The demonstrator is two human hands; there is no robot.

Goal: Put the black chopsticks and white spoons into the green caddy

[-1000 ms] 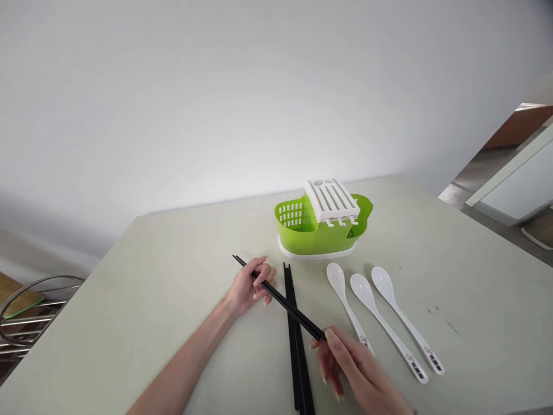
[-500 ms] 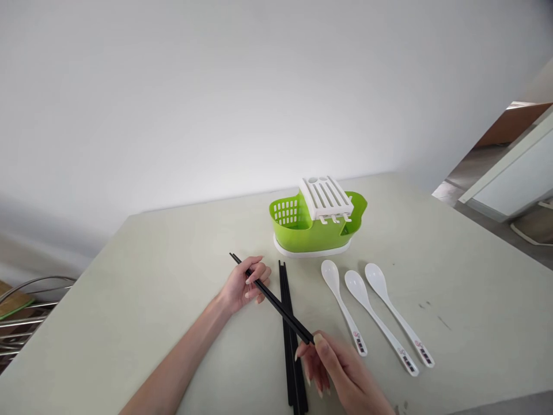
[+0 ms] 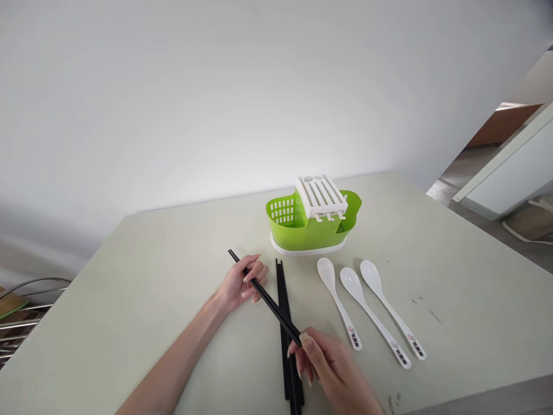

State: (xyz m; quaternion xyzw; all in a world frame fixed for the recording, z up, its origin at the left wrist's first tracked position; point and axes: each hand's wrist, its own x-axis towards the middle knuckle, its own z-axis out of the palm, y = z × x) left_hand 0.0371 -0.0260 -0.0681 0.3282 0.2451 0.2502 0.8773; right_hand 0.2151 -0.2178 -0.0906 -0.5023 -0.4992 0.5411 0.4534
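A pair of black chopsticks [image 3: 273, 306] slants between my two hands, thin tips pointing to the upper left. My left hand [image 3: 246, 281] is closed round them near the thin end. At the thick end, my right hand [image 3: 322, 360] pinches them between thumb and fingers. Beneath, several more black chopsticks [image 3: 283, 294] lie on the table, partly covered by the held pair and my right hand. To the right of that hand rest three white spoons [image 3: 372, 311], bowls pointing away from me, with small printed marks on the handle ends.
A green utensil basket [image 3: 302, 233] with a white slotted top and small hooks stands on the table [image 3: 173, 259], near the wall [image 3: 242, 104]. Metal bars [image 3: 21, 325] show beyond the left edge. Past the right edge is a white panel [image 3: 510, 167].
My right hand has shifted slightly left along with the thick end of the chopsticks. The left hand keeps its hold. The whole view has drifted a little.
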